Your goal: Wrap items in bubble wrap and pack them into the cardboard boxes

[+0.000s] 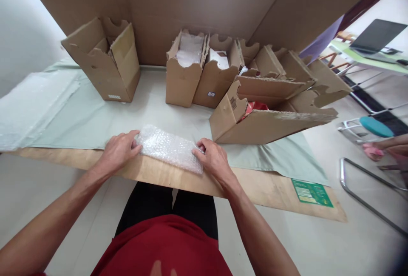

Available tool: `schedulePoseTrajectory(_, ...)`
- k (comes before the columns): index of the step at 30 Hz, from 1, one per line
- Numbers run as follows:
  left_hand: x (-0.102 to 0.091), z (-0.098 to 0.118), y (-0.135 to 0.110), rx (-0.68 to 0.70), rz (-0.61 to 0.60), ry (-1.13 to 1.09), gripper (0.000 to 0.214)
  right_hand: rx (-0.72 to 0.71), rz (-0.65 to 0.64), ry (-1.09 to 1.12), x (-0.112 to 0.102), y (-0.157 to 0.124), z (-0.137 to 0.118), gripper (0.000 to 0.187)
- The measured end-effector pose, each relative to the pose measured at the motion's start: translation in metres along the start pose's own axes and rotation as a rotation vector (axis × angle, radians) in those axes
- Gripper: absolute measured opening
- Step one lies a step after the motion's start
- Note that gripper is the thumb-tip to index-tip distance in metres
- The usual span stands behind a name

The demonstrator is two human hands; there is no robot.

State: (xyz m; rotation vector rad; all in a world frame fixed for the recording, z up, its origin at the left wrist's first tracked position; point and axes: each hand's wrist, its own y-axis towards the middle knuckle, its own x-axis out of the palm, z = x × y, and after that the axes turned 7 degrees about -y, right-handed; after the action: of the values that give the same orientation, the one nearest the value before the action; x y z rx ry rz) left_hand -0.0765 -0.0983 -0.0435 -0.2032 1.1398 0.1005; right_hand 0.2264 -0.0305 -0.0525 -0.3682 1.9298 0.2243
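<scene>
A flat rectangle of bubble wrap [170,148] lies along the front edge of the table, partly over the bare wood. At its left end my left hand [119,150] is closed, thumb and fingers pinching the edge. My right hand [212,157] grips the opposite end in the same way, with its fingertips curled over the corner. Whether anything is wrapped inside the plastic I cannot tell.
A cardboard box [119,72] stands at the back left. Several more boxes line the right, one with bubble wrap [190,48] and a wide one [267,127] with something red. Bubble wrap sheets [32,101] lie far left on a pale green cloth [86,116].
</scene>
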Motion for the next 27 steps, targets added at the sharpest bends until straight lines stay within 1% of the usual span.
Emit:
schedulePoseTrajectory(1, 0.000, 0.001, 0.000, -0.001, -0.001, -0.017, 0.046, -0.006, -0.004, 0.021, 0.000, 0.000, 0.000, 0.004)
schedulePoseTrajectory(5, -0.001, 0.003, -0.005, -0.021, 0.013, -0.106, 0.029, -0.051, 0.070, 0.152, -0.005, -0.008, 0.001, 0.006)
schedulePoseTrajectory(7, -0.002, 0.002, -0.007, -0.019, 0.014, -0.156, 0.020, -0.025, 0.083, 0.216, -0.008, -0.014, 0.003, 0.003)
schedulePoseTrajectory(8, -0.002, 0.002, -0.008, -0.008, 0.012, -0.181, 0.020, -0.002, 0.080, 0.232, -0.009, -0.017, 0.003, 0.004)
schedulePoseTrajectory(9, -0.003, 0.001, -0.007, 0.003, 0.012, -0.205, 0.022, 0.022, 0.070, 0.236, -0.011, -0.018, 0.004, 0.010)
schedulePoseTrajectory(12, -0.002, 0.002, -0.001, 0.003, 0.008, -0.258, 0.032, 0.060, 0.021, 0.204, -0.012, -0.019, 0.004, 0.037)
schedulePoseTrajectory(14, 0.000, 0.004, 0.004, -0.010, -0.019, -0.226, 0.032, 0.066, -0.010, 0.183, -0.011, -0.018, 0.004, 0.048)
schedulePoseTrajectory(18, 0.004, 0.006, 0.007, -0.016, -0.040, -0.113, 0.026, 0.070, 0.005, 0.203, -0.006, -0.018, 0.006, 0.046)
schedulePoseTrajectory(21, 0.003, 0.005, 0.007, -0.012, -0.022, -0.142, 0.025, 0.061, 0.056, 0.296, -0.003, -0.022, 0.011, 0.041)
schedulePoseTrajectory(23, 0.001, 0.004, 0.009, -0.009, 0.027, -0.148, 0.025, 0.046, 0.083, 0.378, -0.002, -0.024, 0.012, 0.039)
schedulePoseTrajectory(24, 0.000, 0.005, 0.011, 0.001, 0.085, -0.145, 0.024, 0.041, 0.092, 0.419, -0.001, -0.025, 0.013, 0.038)
schedulePoseTrajectory(26, -0.002, 0.011, 0.013, 0.060, 0.258, -0.142, 0.025, 0.043, 0.106, 0.490, 0.001, -0.026, 0.011, 0.038)
schedulePoseTrajectory(27, -0.002, 0.015, 0.012, 0.116, 0.348, -0.148, 0.028, 0.050, 0.108, 0.518, 0.001, -0.027, 0.010, 0.039)
